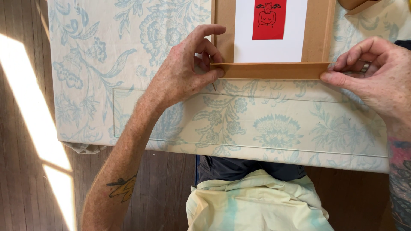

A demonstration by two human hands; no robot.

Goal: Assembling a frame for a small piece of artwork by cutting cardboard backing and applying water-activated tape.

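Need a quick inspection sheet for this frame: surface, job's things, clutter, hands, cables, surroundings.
Surface: table under a pale cloth with blue floral print, lying flat.
Job's things: brown cardboard sheet with its near flap folded up; on it a white sheet bearing a red rectangle with a dark drawing.
Clutter: part of another brown cardboard piece at the top right edge.
Hands: left hand pinches the flap's left end; right hand, with a ring, pinches its right end.
Cables: nothing seen.
Surroundings: dark wooden floor with a sunlit stripe; pale apron on the person's lap.
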